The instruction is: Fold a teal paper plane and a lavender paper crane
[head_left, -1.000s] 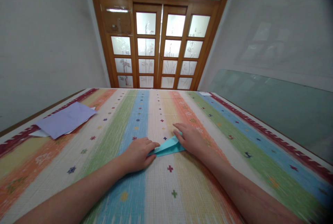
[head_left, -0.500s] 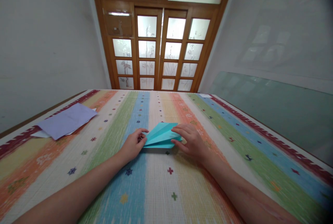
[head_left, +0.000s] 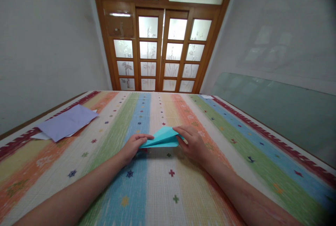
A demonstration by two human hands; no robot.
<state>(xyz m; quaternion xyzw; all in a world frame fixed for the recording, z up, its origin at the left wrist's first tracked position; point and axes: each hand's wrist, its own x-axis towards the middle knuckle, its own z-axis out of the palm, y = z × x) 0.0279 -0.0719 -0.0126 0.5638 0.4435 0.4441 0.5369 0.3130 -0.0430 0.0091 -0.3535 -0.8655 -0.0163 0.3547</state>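
A folded sheet of turquoise paper [head_left: 163, 139], pointed towards the left and wider at the right, is held between my two hands just over the table. My left hand [head_left: 134, 145] is closed on its narrow left end, the fingers lying along the top. At the wide right end, my right hand [head_left: 191, 142] pinches the paper's upper layer between thumb and fingers. Creases run lengthwise, and the layers look partly raised on the right. The thumb of my left hand is mostly hidden.
Sheets of lilac paper [head_left: 67, 122] lie stacked on the left of the table, with whiter paper beneath. A striped cloth [head_left: 160, 184] covers the table. A small white piece [head_left: 207, 97] lies at the far right edge. Wooden glazed doors [head_left: 162, 51] stand beyond.
The upper layer of the turquoise paper has been drawn down flatter and narrower. My left fingers have moved from pinching the tip to lying along its top. My right hand stays at the right end.
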